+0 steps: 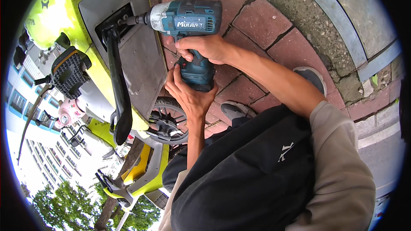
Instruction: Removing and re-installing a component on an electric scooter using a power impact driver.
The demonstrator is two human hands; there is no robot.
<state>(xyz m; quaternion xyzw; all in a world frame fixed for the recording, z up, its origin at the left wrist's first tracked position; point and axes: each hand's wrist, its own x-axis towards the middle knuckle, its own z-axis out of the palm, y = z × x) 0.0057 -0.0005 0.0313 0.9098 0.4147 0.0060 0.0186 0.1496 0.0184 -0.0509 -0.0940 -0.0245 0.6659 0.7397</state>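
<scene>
A teal and black cordless impact driver [187,17] lies level across the upper middle, its nose toward the left. My right hand [209,48] is wrapped round its grip. From below, my left hand [188,96] clasps the battery [197,77] at the foot of the grip. The dark socket [138,19] on the nose reaches into a recess in the grey side panel [141,60] of a yellow-green electric bike [81,21]. It meets a bolt there, though the exact contact is too small to tell. A black bar [117,85] hangs from that recess.
A black pedal [70,70] juts from the bike at left. Behind stand a wheel [169,122], another yellow-green bike [150,171] and a pink helmet-like shape [68,113]. Red paving bricks [257,21] lie below, with my shoes [235,110] on them and a stone curb [338,13] at right.
</scene>
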